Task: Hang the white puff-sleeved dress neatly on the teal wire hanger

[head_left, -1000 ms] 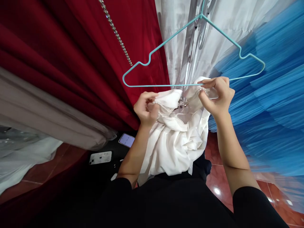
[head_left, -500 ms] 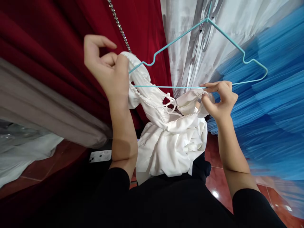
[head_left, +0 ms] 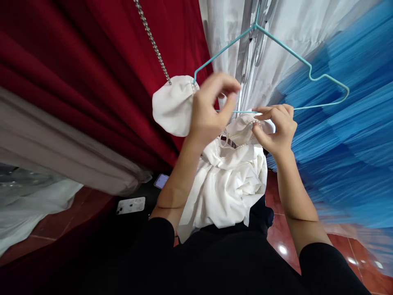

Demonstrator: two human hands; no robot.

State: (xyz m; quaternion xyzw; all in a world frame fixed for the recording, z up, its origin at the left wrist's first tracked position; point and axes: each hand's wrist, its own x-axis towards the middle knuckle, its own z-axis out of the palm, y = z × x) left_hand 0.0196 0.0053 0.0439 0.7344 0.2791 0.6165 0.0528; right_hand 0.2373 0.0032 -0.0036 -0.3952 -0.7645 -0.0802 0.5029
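A white dress (head_left: 227, 192) with pearl-beaded edging hangs from a light-blue wire hanger (head_left: 284, 43). One puffed shoulder of the dress covers the hanger's left end, while the hanger's right end is bare. My left hand (head_left: 211, 108), slightly blurred, is in front of the hanger beside that covered end. Its fingers are curved with a gap to the thumb, and nothing shows between them. With fingers and thumb pinched together, my right hand (head_left: 278, 127) grips the pearl-edged other shoulder of the dress just at the hanger's lower bar. A thin white tie lies loose at the neckline.
Red drapes (head_left: 123, 61) hang on the left, with a silver chain (head_left: 153, 43) before them. Blue tulle (head_left: 346, 143) fills the right, and white cloth (head_left: 227, 45) hangs behind. Low on the left lie a white phone (head_left: 131, 205) and another phone with a lit screen (head_left: 161, 181).
My left hand has moved right, off the left shoulder of the dress, which now sits over the hanger's left end. My right hand keeps its pinch and has shifted slightly left.
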